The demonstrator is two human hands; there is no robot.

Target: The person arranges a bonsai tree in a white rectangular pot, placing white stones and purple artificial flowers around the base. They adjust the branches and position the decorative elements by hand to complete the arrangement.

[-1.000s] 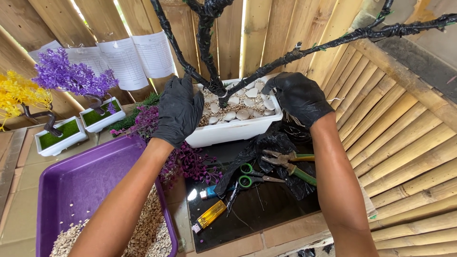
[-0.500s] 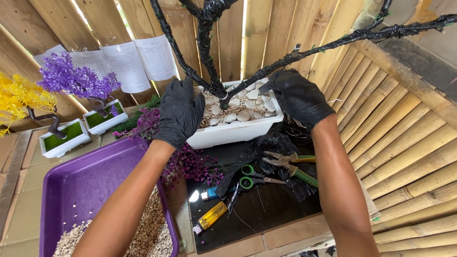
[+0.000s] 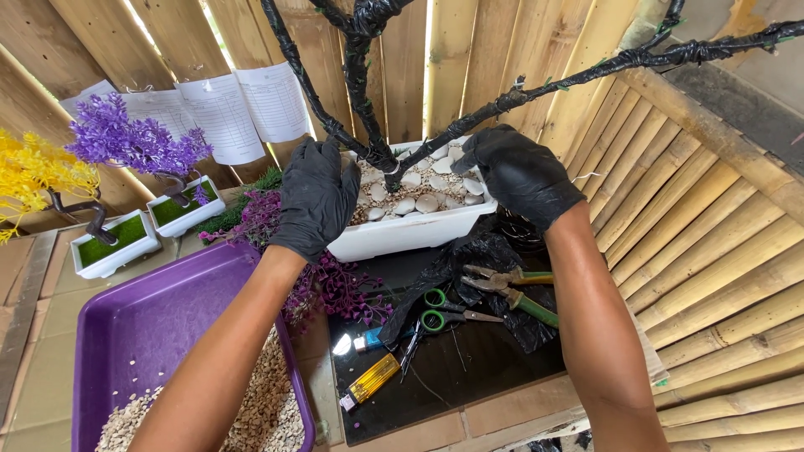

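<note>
A white rectangular planter [image 3: 394, 237] filled with pale pebbles stands on a black board [image 3: 469, 360]. A bare artificial tree wrapped in black tape [image 3: 360, 92] rises from it, with branches spreading overhead. My left hand [image 3: 316, 197], in a black glove, rests on the planter's left end with fingers curled over the rim. My right hand [image 3: 517, 173], also gloved, grips the planter's right end near a low branch.
A purple tray [image 3: 159, 326] with gravel lies at lower left. Loose purple flower sprigs [image 3: 335, 289], green-handled scissors [image 3: 440, 311], pliers [image 3: 511, 289] and a yellow lighter [image 3: 370, 381] lie near the planter. Small purple [image 3: 138, 142] and yellow [image 3: 33, 172] trees stand left. Bamboo wall on the right.
Both hands stay on the planter's ends; the view has shifted slightly, and the planter sits a little lower in the picture.
</note>
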